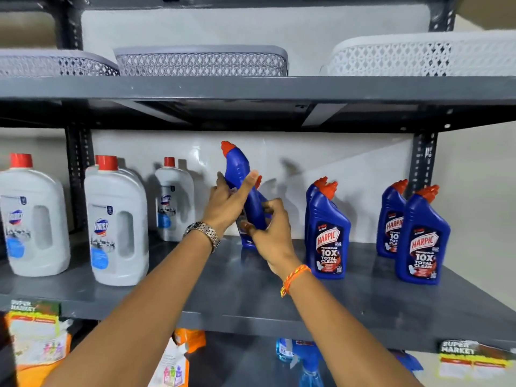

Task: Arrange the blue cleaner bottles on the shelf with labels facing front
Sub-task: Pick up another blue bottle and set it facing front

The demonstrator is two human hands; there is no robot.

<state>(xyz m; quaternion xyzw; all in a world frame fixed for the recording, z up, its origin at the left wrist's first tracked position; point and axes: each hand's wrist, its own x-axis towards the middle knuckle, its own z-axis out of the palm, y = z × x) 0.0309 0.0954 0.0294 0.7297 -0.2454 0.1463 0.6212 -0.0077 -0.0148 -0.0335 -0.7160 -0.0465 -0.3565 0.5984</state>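
Both hands hold one blue cleaner bottle [242, 174] with a red cap, tilted left, above the middle of the grey shelf [251, 291]. My left hand [229, 203] grips its upper body; my right hand [269, 223] grips lower down. Its label is mostly hidden by my fingers. Another red cap peeks out just behind it. To the right stand two blue bottles one behind the other [328, 236], the front label facing me. Farther right is another pair, the front one [423, 241] with its label forward and the rear one [391, 219] partly hidden.
Three white Domex jugs [117, 230] with red caps fill the shelf's left side. Grey and white perforated baskets [201, 61] sit on the shelf above. Below are orange pouches [173, 364] and a blue spray bottle [307, 364]. Upright posts [423, 163] frame the bay.
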